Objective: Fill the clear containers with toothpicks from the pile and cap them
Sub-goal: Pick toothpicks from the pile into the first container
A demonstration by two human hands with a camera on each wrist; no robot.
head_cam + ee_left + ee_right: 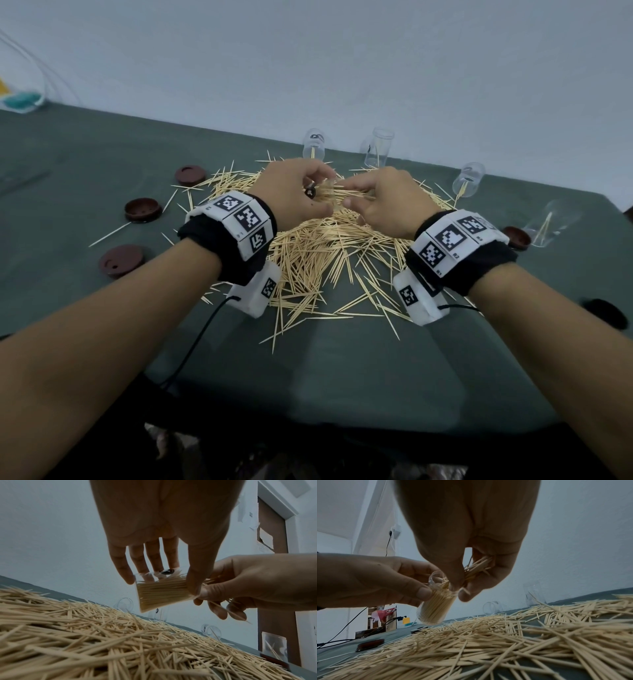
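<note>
Above the pile [329, 246], the left hand [291, 192] grips the tilted container [159, 592], mouth facing the right hand [387, 202] pinching a toothpick bundle [477, 566].

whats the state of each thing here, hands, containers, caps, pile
left hand: holds the tilted container
held container: uncapped, nearly full of toothpicks
right hand: pinches a bunch of toothpicks at the container's mouth
toothpick pile: loose, spread on the table
upright container: open, almost empty
tipped containers: lying on their sides, uncapped
brown caps: loose on the table
</note>
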